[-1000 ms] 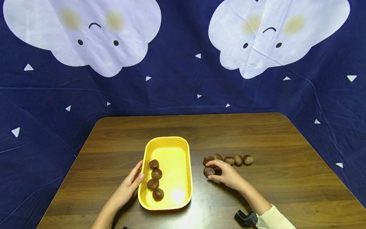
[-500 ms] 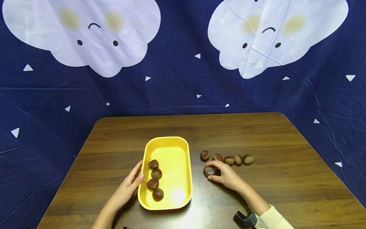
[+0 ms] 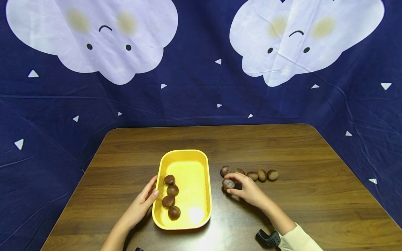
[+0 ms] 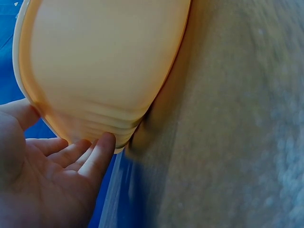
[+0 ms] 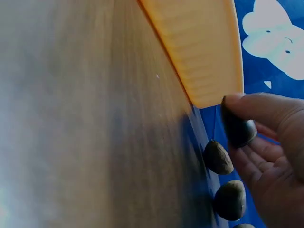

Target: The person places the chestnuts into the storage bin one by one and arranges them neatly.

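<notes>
A yellow plastic tray (image 3: pixel 192 184) stands on the table, with several brown chestnuts (image 3: pixel 168 201) lined up along the left side of its floor. My left hand (image 3: pixel 138 206) holds the tray's left wall, thumb over the rim and fingers against the outside, as the left wrist view also shows. Right of the tray, my right hand (image 3: pixel 249 192) pinches a chestnut (image 3: pixel 228 184) between thumb and fingers. In the right wrist view this chestnut (image 5: pixel 237 127) appears raised off the tabletop. Just behind the right hand lies a row of several chestnuts (image 3: pixel 262 175), one partly hidden by the fingers.
The brown wooden table (image 3: pixel 301 216) has rounded far corners. A dark blue cloth with white clouds (image 3: pixel 201 94) hangs behind it. A black strap piece (image 3: pixel 268 238) sits at the right wrist, beside a cream sleeve (image 3: pixel 298 238).
The leftmost chestnut of the row shifted slightly away, leaving a gap. My right hand has lifted its chestnut a little, off the table. The left hand and tray stay put.
</notes>
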The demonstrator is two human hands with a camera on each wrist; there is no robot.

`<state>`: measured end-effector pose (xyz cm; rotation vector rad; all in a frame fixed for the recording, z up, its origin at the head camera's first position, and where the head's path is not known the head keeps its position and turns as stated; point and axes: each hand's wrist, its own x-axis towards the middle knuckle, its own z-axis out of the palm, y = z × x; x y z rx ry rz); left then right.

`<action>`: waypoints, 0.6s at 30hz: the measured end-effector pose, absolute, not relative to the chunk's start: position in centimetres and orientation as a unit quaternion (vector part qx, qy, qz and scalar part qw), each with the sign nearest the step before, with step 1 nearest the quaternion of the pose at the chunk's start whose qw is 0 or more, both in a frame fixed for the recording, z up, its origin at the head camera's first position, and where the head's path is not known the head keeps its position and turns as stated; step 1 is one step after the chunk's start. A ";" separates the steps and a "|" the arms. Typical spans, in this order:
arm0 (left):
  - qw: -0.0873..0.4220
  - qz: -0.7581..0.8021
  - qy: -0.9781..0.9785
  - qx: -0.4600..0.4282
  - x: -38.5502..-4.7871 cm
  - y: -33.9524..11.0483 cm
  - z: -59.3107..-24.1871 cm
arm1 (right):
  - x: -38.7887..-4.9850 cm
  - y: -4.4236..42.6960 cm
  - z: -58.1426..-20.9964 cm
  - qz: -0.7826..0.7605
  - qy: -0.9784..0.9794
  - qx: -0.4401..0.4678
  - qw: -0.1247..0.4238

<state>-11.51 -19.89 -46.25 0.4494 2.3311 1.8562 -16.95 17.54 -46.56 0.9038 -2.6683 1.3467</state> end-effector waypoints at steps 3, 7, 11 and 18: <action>0.065 0.615 0.772 0.148 -11.5 -19.9 -46.2 | -17.2 17.2 -46.0 0.427 -0.856 0.290 0.018; 0.067 0.618 0.769 0.146 -11.5 -19.8 -46.2 | -17.7 16.6 -45.3 0.423 -0.856 0.295 0.027; 0.067 0.619 0.768 0.148 -11.5 -19.8 -46.2 | -18.3 15.8 -44.6 0.423 -0.853 0.303 0.049; 0.065 0.617 0.770 0.147 -11.5 -19.8 -46.1 | -19.2 13.8 -42.8 0.446 -0.838 0.309 0.062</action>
